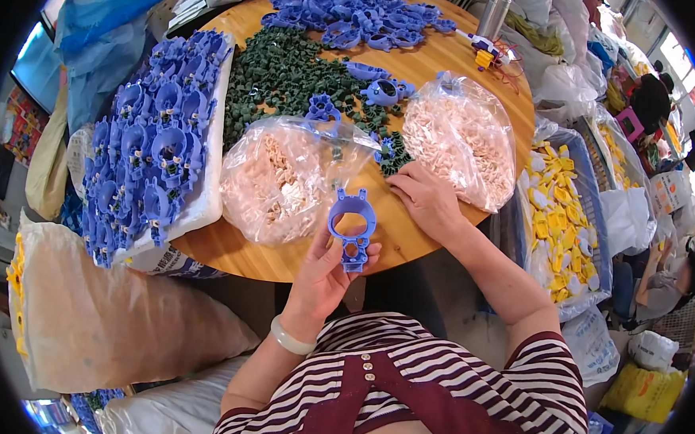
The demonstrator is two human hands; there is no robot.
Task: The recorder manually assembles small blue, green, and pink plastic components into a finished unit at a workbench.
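My left hand (324, 267) is closed around a blue plastic frame (352, 225), which has a large round opening at the top and small holes below. It is held upright above the table's near edge. My right hand (427, 198) is on the wooden table, fingers bent together at the edge of a few small dark green plastic parts (393, 154). What its fingertips hold, if anything, is hidden. Beside that hand lies a clear bag of small pale pink pieces (463, 140). A second such bag (274, 185) lies open left of the blue frame.
A heap of dark green parts (269, 73) covers the table's middle, with blue frames (360, 15) piled behind. At left, a white tray (212, 153) bears rows of blue assemblies. A screwdriver-like tool (485, 46) lies far right. A bin (593, 232) of yellow parts stands right.
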